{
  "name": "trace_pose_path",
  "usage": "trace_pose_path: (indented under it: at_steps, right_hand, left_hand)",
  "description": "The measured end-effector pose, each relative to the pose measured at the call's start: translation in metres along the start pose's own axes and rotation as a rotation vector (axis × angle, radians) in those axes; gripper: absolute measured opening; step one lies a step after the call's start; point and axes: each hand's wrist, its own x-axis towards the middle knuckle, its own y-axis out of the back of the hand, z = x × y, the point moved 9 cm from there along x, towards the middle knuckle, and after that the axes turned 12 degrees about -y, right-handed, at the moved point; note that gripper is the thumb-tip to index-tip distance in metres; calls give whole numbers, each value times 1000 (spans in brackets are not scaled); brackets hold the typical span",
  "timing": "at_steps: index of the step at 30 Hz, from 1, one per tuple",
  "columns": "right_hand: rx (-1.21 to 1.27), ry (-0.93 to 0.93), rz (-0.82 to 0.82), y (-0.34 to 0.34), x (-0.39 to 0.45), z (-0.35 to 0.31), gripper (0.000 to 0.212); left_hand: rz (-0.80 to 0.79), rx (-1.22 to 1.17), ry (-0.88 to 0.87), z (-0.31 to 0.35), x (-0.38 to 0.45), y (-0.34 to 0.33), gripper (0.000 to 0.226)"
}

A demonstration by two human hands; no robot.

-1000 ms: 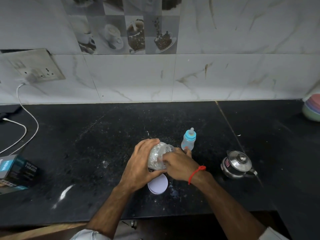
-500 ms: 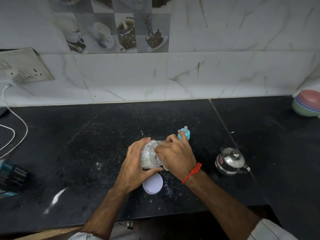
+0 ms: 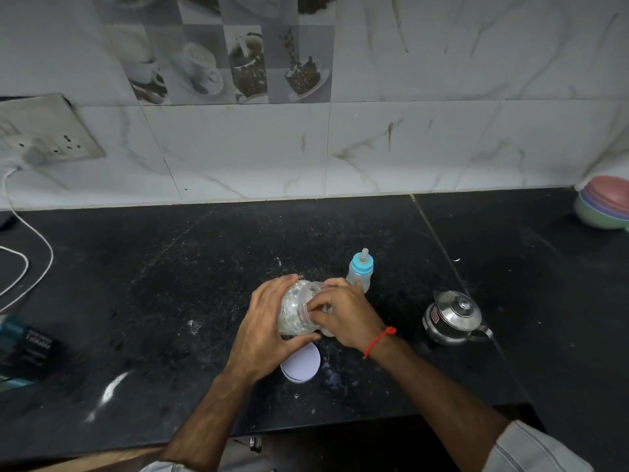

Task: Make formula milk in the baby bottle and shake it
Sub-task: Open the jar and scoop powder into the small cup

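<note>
The clear plastic powder jar is held tilted in the closed left hand. The right hand has its fingers at the jar's mouth; what it holds cannot be told. The jar should be kept steady, so that powder is not spilled beside the capped blue baby bottle just beyond the right hand.

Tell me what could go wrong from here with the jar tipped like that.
1. The left hand holds the open jar tilted, with the right hand at its mouth; powder could spill onto the counter.
2. The baby bottle stands just behind the right hand's fingers; a bump could topple it.
3. The lid lies under the left wrist and could be knocked.
</note>
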Motion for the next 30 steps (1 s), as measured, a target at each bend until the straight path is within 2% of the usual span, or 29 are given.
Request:
trace_pose_path:
  at_steps: [4, 7, 14, 19, 23, 30]
  right_hand:
    - [433, -149, 71, 14, -2, 21, 5]
    - [646, -247, 83, 20, -3, 39, 12]
    - [854, -298, 120, 35, -7, 59, 21]
    - [844, -336, 178, 39, -15, 86, 13]
    - [613, -370, 298, 38, -23, 108, 8]
    - [149, -80, 494, 30, -41, 85, 5]
  left_hand:
    - [37, 1, 85, -13, -3, 5, 108]
    - [61, -22, 149, -23, -9, 8, 108]
    - [139, -73, 298, -44, -21, 13, 112]
    - [174, -63, 336, -54, -26, 19, 111]
    - [175, -70, 334, -55, -27, 19, 110]
    - [175, -74, 347, -56, -30, 15, 111]
